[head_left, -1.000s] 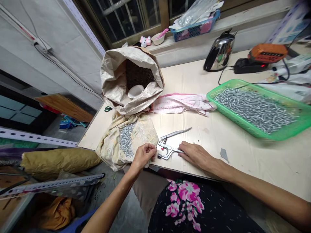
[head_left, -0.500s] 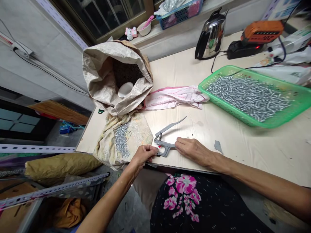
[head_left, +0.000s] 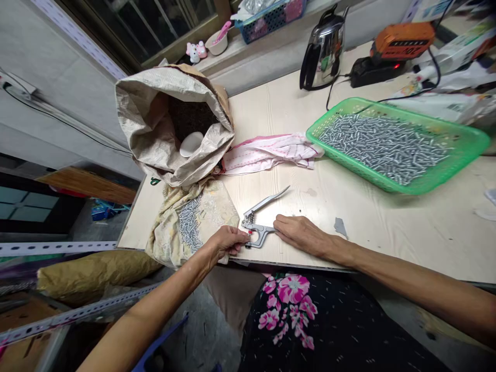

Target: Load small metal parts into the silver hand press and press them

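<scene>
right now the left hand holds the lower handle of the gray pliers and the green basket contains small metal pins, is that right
Not the left hand: in the head view, the right hand holds the lower handle of the gray pliers, and the green basket contains small metal pins.

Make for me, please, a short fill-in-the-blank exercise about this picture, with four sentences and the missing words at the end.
The ____ grip is on the lower handle of the metal pliers.
The pliers are not closed but ____.
The pink-and-white cloth lies between the large sack and the ____ basket of metal pieces.
The small light on the black charger shines ____.

Missing words: right; open; green; red.
</scene>
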Demonstrator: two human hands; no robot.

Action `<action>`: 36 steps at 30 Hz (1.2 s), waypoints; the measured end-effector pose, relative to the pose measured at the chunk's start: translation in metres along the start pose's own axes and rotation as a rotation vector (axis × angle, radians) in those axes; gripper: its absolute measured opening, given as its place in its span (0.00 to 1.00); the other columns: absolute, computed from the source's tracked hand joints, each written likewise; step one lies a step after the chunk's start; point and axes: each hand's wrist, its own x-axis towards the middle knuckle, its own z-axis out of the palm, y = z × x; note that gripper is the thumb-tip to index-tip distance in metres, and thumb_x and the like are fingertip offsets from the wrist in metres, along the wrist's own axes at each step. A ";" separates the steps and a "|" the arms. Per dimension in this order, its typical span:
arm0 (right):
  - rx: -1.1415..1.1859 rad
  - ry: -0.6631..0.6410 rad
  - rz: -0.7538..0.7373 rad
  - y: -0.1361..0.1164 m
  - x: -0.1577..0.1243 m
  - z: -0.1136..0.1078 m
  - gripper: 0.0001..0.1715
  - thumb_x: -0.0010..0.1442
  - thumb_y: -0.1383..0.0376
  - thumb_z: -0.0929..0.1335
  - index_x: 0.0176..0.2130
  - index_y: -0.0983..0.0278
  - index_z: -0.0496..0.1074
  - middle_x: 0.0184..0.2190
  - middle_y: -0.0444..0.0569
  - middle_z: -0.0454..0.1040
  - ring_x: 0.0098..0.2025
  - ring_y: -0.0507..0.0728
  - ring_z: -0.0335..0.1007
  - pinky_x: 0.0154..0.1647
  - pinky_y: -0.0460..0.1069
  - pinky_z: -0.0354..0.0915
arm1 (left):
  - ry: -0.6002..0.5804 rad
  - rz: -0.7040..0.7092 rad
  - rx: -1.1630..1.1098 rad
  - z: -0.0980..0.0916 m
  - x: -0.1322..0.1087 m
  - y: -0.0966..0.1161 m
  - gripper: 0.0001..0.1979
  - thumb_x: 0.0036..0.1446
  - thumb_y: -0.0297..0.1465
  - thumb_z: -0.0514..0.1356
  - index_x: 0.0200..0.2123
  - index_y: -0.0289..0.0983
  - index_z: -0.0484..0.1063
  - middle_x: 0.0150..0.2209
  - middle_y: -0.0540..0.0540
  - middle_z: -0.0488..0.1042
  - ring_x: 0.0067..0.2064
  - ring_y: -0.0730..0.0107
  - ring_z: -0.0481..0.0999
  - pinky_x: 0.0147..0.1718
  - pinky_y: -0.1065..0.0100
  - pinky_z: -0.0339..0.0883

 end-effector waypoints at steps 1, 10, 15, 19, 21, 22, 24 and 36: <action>0.003 0.002 0.003 0.000 0.000 0.000 0.12 0.67 0.72 0.56 0.35 0.66 0.65 0.32 0.47 0.67 0.28 0.50 0.57 0.27 0.47 0.53 | -0.007 -0.021 -0.009 0.000 0.000 0.001 0.21 0.32 0.38 0.75 0.23 0.32 0.72 0.14 0.56 0.65 0.15 0.83 0.61 0.14 0.77 0.55; -0.010 0.051 -0.015 0.002 -0.004 0.010 0.14 0.68 0.74 0.56 0.33 0.65 0.63 0.30 0.45 0.65 0.27 0.50 0.53 0.24 0.48 0.47 | -0.032 -0.059 -0.055 0.000 -0.003 -0.006 0.24 0.33 0.39 0.76 0.28 0.33 0.70 0.16 0.51 0.72 0.18 0.76 0.72 0.20 0.75 0.67; 0.007 0.000 0.029 -0.001 -0.003 0.005 0.12 0.68 0.73 0.58 0.33 0.65 0.63 0.30 0.44 0.65 0.27 0.50 0.53 0.24 0.49 0.44 | -0.122 -0.159 -0.111 -0.005 -0.003 -0.006 0.25 0.31 0.37 0.77 0.31 0.33 0.71 0.19 0.49 0.75 0.20 0.73 0.75 0.23 0.72 0.71; -0.011 -0.015 0.042 -0.003 -0.002 0.000 0.12 0.67 0.74 0.58 0.33 0.65 0.64 0.31 0.44 0.66 0.27 0.50 0.53 0.24 0.50 0.41 | -0.104 -0.064 -0.074 -0.005 -0.003 -0.007 0.25 0.33 0.40 0.76 0.31 0.32 0.72 0.19 0.49 0.74 0.20 0.74 0.74 0.23 0.73 0.69; -0.040 -0.012 0.007 -0.003 -0.003 0.000 0.13 0.66 0.76 0.57 0.34 0.65 0.64 0.31 0.45 0.66 0.27 0.50 0.54 0.24 0.50 0.41 | -0.052 0.042 -0.036 -0.003 -0.005 -0.011 0.25 0.35 0.43 0.75 0.30 0.32 0.72 0.18 0.50 0.73 0.19 0.76 0.72 0.23 0.74 0.68; -0.054 -0.008 -0.012 -0.004 -0.004 0.000 0.13 0.66 0.77 0.56 0.34 0.65 0.64 0.31 0.45 0.67 0.28 0.51 0.55 0.24 0.50 0.41 | -0.030 0.086 -0.023 -0.001 -0.006 -0.014 0.25 0.35 0.43 0.75 0.29 0.32 0.72 0.19 0.51 0.73 0.20 0.77 0.71 0.23 0.74 0.67; -0.075 -0.001 -0.039 -0.004 -0.005 0.000 0.14 0.66 0.77 0.56 0.35 0.65 0.64 0.32 0.46 0.67 0.29 0.51 0.56 0.24 0.50 0.41 | 0.003 0.148 -0.012 0.003 -0.009 -0.018 0.24 0.36 0.44 0.74 0.29 0.32 0.72 0.19 0.51 0.72 0.21 0.77 0.71 0.25 0.74 0.68; -0.105 0.008 -0.041 -0.004 -0.006 0.000 0.14 0.66 0.77 0.56 0.36 0.64 0.64 0.32 0.46 0.67 0.29 0.51 0.58 0.23 0.50 0.42 | 0.084 0.135 0.010 0.011 -0.014 -0.016 0.25 0.35 0.45 0.74 0.30 0.33 0.72 0.22 0.54 0.69 0.23 0.77 0.70 0.24 0.73 0.69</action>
